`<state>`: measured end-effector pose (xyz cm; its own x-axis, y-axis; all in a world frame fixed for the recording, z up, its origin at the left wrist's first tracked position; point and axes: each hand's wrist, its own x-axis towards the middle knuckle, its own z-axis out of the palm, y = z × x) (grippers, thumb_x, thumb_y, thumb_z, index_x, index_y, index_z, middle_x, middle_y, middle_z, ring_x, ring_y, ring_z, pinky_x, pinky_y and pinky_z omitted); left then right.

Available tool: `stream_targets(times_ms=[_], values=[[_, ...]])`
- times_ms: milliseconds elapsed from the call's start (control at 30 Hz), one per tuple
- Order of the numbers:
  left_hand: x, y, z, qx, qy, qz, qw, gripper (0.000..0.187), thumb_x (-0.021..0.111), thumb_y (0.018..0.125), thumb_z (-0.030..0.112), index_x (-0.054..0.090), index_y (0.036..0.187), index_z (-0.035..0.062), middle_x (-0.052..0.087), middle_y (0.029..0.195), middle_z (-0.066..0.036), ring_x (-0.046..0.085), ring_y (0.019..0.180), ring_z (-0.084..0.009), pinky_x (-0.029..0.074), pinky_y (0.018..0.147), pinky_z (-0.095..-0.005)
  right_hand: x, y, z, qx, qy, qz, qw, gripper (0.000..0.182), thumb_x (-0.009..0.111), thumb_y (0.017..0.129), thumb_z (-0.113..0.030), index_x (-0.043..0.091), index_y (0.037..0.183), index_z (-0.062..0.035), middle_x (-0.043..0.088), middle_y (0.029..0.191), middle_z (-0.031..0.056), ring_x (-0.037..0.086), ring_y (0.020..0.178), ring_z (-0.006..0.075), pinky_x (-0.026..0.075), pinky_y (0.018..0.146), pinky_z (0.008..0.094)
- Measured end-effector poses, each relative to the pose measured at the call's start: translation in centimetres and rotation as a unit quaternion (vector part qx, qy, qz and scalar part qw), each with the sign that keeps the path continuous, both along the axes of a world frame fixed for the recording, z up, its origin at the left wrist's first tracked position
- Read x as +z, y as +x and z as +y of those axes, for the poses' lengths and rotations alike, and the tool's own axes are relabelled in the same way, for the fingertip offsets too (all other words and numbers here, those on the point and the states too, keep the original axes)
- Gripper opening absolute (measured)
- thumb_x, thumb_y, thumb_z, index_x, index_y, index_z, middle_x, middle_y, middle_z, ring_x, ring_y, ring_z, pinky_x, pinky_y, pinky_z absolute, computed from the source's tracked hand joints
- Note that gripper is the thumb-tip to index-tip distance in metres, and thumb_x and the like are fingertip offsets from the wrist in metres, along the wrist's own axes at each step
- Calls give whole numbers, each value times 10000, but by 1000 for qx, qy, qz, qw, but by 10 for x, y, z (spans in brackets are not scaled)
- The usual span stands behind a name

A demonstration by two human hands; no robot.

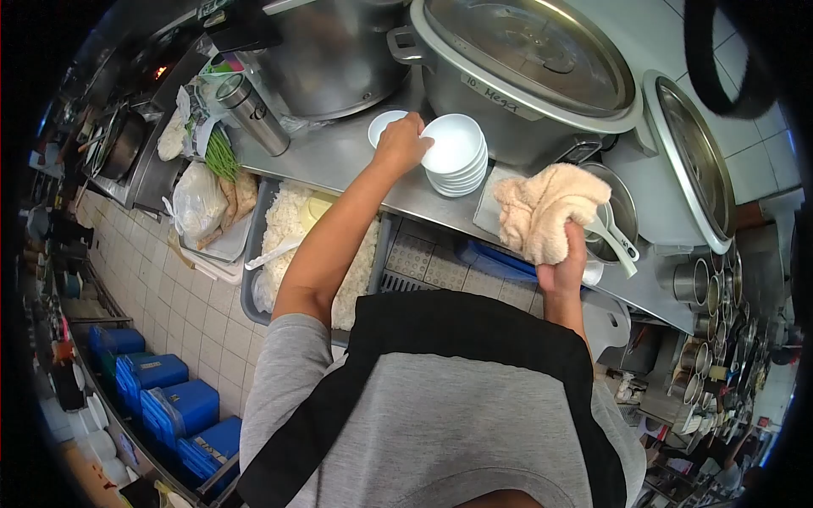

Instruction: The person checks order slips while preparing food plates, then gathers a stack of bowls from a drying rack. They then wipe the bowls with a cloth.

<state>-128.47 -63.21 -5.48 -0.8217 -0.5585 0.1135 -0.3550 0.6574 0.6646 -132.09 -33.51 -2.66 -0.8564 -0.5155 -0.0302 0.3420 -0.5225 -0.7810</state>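
My left hand (404, 146) is closed at the left rim of a white bowl (452, 142), the top one of a stack on the steel counter. Its fingertips are partly hidden. Behind that hand, another small white bowl (384, 126) shows in part. My right hand (566, 264) grips a bunched, peach-coloured towel (550, 210), held up over the counter to the right of the stack. Just right of the towel, white-handled utensils (622, 240) rest in a metal pot (620, 196).
Behind the bowls stand a large lidded rice cooker (500, 102) and a big steel pot (339, 68). A steel flask (254, 114) stands at the left. Below the counter edge is a grey tub (257, 289) of rice with a yellow bowl (314, 212). Blue bins (182, 406) line the floor.
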Motion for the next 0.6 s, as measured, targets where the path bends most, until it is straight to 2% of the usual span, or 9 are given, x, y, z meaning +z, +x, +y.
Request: stream_targets(times_ms=[133,233,300,433,500,533,600], values=[[11,-2,-2,-15,-10,-2,1000,212,678,739,152,569,867,23,643,822,-187,624,825,-354,471,733,-409,-24,-7,10,-5,20,-40,999,423,443,870,-72,411,1285,1,501,1244,105,496,1153,227,389,1000,376],[7,-2,-3,-11,-25,19,999,186,682,748,168,589,855,46,631,780,-137,621,747,-299,468,697,-385,-34,-11,12,-9,9,-63,998,411,432,872,-63,423,1278,-1,506,1246,103,500,1155,228,397,1001,379],[6,0,-3,-7,-46,73,996,185,676,755,154,604,886,46,632,785,-136,617,721,-290,469,672,-373,-36,-13,11,-18,3,-75,997,411,432,873,-73,424,1279,-3,504,1251,105,499,1158,232,395,1004,383],[18,13,6,4,-26,180,983,193,660,782,124,621,954,45,630,770,-110,600,658,-227,472,610,-325,-26,-13,2,-12,-33,-66,997,414,426,912,-169,411,1294,-11,499,1270,110,490,1179,240,391,1012,387],[26,20,25,-50,27,229,972,195,651,798,110,619,977,41,619,766,-90,577,641,-178,469,592,-296,-6,-10,-13,2,-71,-48,996,430,420,937,-238,400,1304,-15,499,1277,111,484,1192,241,388,1017,385],[29,24,41,-76,55,251,963,197,647,805,103,618,989,39,614,764,-80,566,633,-154,467,583,-282,3,-8,-21,10,-88,-37,995,476,406,956,-333,385,1324,-30,498,1286,117,491,1190,245,400,1009,382],[33,31,83,-137,50,292,945,165,641,817,82,603,967,26,595,803,-53,540,634,-100,460,582,-248,10,-1,-39,43,-99,-51,993,491,395,959,-368,387,1330,-46,500,1288,118,500,1181,246,412,998,382]])
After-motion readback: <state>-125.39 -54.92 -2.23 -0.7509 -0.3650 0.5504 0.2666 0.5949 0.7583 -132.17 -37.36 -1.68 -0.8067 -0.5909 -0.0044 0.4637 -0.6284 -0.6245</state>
